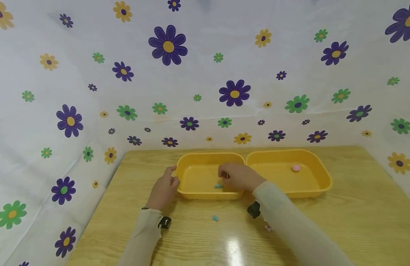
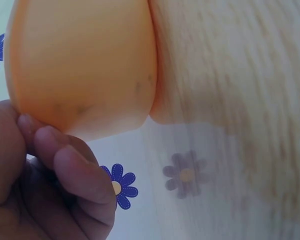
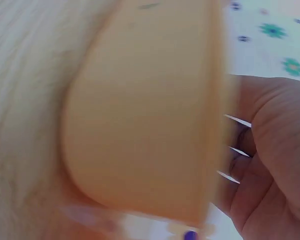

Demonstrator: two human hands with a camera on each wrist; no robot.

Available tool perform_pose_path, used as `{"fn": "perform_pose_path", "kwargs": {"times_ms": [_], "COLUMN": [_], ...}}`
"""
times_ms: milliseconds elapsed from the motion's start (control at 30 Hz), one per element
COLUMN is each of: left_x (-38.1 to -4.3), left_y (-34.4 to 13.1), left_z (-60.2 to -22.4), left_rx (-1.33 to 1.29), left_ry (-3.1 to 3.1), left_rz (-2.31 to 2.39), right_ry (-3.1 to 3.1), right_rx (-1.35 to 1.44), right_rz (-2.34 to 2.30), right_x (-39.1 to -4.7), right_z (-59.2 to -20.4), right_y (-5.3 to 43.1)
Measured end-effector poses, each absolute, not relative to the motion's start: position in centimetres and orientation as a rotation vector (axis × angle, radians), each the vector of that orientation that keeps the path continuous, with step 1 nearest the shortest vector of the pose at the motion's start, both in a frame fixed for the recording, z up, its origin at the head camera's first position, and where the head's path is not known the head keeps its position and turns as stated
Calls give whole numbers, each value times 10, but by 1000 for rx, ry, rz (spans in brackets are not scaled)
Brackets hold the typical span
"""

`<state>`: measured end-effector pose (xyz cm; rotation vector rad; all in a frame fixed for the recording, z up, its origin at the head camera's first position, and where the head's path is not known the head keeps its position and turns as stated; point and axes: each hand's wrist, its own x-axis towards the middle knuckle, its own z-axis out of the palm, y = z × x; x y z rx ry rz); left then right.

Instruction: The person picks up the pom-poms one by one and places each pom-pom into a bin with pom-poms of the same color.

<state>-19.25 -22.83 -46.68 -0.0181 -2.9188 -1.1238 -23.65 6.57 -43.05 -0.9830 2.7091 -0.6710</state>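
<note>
My left hand is at the left end of the left yellow tray. In the left wrist view, its thumb and curled fingers pinch the tray's rim. My right hand reaches over the right end of the same tray, fingers bent down inside it. Small light-blue pieces lie on the tray floor close beside those fingers. In the right wrist view, the tray wall hides the right fingertips, so I cannot tell whether they hold anything.
A second yellow tray adjoins on the right, with a pink piece inside. Another light-blue piece lies on the wooden table in front. Small pink pieces sit by the right sleeve. A flowered sheet stands behind the table.
</note>
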Motion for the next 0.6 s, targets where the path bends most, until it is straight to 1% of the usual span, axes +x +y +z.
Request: {"fn": "perform_pose_path", "kwargs": {"times_ms": [267,433,600], "left_x": [-192,-191,-191], "left_y": [-228,-228,-228], "left_z": [-467,-466,-464], "left_rx": [-23,-16,-19], "left_ry": [-2912,-2919,-2927], "left_rz": [-1124,-1112,-1105], "right_ry": [2828,2924,2983], "right_rx": [-1108,-1169,-1203], "right_rz": [-770,-749,-741], "right_x": [-203,-180,-165], "right_z": [-397,-391,-392], "right_y": [86,96,104]}}
